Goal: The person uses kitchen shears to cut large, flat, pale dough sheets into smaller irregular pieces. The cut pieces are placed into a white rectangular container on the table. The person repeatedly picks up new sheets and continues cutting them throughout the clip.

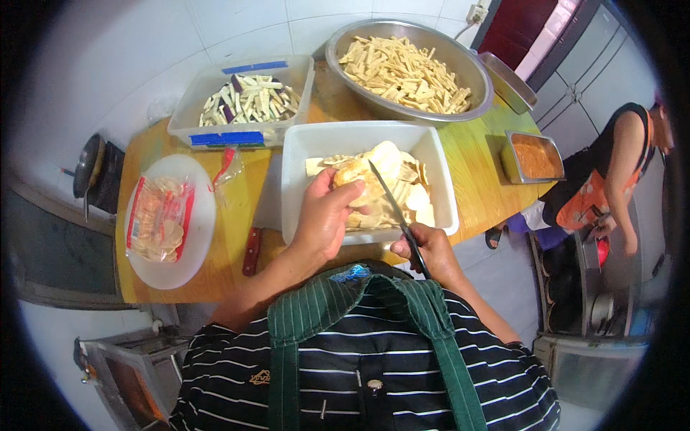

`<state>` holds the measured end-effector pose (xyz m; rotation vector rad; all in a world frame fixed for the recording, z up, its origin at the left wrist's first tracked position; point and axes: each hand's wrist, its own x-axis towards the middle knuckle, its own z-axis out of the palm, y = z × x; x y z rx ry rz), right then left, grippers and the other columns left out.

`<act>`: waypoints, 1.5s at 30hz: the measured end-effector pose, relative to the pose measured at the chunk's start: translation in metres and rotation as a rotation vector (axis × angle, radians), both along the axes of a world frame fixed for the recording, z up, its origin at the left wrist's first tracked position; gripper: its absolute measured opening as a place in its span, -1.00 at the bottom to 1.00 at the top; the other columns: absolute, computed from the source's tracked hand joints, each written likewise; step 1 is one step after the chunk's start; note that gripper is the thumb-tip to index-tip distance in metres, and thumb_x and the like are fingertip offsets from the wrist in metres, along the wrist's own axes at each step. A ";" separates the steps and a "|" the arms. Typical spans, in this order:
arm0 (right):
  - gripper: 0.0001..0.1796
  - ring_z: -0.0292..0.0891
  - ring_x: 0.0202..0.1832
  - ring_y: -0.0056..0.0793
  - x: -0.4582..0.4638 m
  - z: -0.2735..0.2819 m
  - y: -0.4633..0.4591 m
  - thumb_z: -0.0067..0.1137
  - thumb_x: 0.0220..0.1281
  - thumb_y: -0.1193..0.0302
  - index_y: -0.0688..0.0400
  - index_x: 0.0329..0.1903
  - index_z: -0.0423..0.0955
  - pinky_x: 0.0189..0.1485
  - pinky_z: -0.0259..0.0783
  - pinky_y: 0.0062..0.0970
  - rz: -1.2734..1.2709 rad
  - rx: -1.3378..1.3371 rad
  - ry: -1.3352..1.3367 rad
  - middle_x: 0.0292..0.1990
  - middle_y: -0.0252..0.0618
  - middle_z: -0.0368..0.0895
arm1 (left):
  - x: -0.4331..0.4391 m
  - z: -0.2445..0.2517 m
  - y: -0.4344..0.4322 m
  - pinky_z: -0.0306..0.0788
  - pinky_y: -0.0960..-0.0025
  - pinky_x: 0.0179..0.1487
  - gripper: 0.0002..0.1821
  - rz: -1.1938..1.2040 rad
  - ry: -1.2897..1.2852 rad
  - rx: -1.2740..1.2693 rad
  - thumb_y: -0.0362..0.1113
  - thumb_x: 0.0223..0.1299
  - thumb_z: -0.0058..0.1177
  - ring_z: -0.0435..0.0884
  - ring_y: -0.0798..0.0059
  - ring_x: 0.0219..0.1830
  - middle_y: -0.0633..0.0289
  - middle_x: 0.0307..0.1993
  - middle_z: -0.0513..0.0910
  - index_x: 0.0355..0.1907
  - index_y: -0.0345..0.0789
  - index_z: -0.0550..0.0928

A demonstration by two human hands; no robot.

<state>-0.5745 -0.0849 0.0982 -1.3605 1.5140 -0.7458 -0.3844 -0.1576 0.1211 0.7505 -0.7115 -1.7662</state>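
Observation:
My left hand [329, 210] holds a pale yellow, browned vegetable piece [362, 175], possibly potato, over a white plastic bin [452, 215]. My right hand [431, 250] grips the dark handle of a narrow-bladed knife [392, 199]; its tip points up and left, by the piece. Thin pale slices [418, 196] lie in the bin below. Left of the bin, a cleaver [252, 252] with a red handle rests on the table, its blade partly under the bin.
Behind stand a clear tub [183, 121] of eggplant strips and a steel basin [482, 105] of pale strips. A bagged stack of round slices [161, 221] lies on a white oval board [202, 253] at left. A metal pan [515, 161] holds orange-brown contents. Another person [620, 156] stands right.

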 end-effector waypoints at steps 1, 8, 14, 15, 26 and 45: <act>-0.43 0.29 -0.49 -0.55 -0.005 0.000 -0.002 0.32 -0.03 -0.03 0.30 -0.45 0.44 -0.41 0.29 -0.43 0.029 0.007 -0.007 -0.62 -0.26 0.38 | -0.004 0.000 0.000 0.42 0.40 -0.21 -0.65 0.004 -0.009 0.008 -0.43 0.12 0.07 0.51 0.50 -0.15 0.21 -0.12 0.55 0.00 -0.33 0.40; -0.30 0.36 -0.50 -0.48 -0.041 -0.005 -0.020 0.24 -0.09 -0.22 0.29 -0.41 0.48 -0.41 0.30 -0.41 0.131 0.026 0.088 -0.64 -0.19 0.40 | -0.029 -0.009 0.007 0.48 0.43 -0.27 -0.64 -0.055 -0.035 0.039 -0.45 0.11 0.07 0.57 0.46 -0.19 0.17 -0.14 0.58 0.00 -0.38 0.42; -0.43 0.40 -0.54 -0.38 -0.055 -0.011 -0.031 0.26 0.00 -0.06 0.29 -0.38 0.54 -0.43 0.31 -0.34 0.141 0.193 0.211 -0.65 -0.11 0.47 | -0.039 -0.036 0.004 0.46 0.37 -0.16 -0.60 -0.025 -0.231 0.048 -0.38 0.11 0.14 0.53 0.41 -0.10 0.18 -0.11 0.55 0.01 -0.36 0.42; -0.56 0.53 -0.43 -0.13 -0.054 -0.010 -0.036 0.22 0.03 0.09 0.29 -0.34 0.55 -0.32 0.39 -0.24 0.159 0.071 0.418 -0.53 0.02 0.56 | -0.034 -0.041 0.003 0.45 0.34 -0.10 -0.59 -0.008 -0.321 0.043 -0.36 0.10 0.15 0.50 0.39 -0.04 0.17 -0.09 0.53 0.02 -0.35 0.41; -0.61 0.56 -0.44 -0.17 -0.044 -0.049 -0.078 0.18 0.04 0.06 0.18 -0.42 0.55 -0.40 0.43 -0.26 0.184 -0.042 0.957 -0.51 -0.08 0.59 | 0.088 -0.096 0.048 0.28 0.20 0.19 -0.77 0.351 -1.336 -0.767 -0.46 0.08 0.04 0.47 0.19 0.06 0.08 -0.03 0.54 -0.16 -0.33 0.55; -0.73 0.49 -0.21 0.00 -0.092 -0.100 0.177 0.19 0.00 0.31 0.24 -0.33 0.45 -0.20 0.42 -0.14 -0.522 0.027 0.685 -0.33 -0.01 0.53 | -0.086 -0.121 0.055 0.50 0.37 -0.06 -0.66 -0.591 -0.686 -0.413 -0.44 0.24 0.01 0.55 0.35 -0.11 0.02 -0.08 0.55 0.07 -0.45 0.41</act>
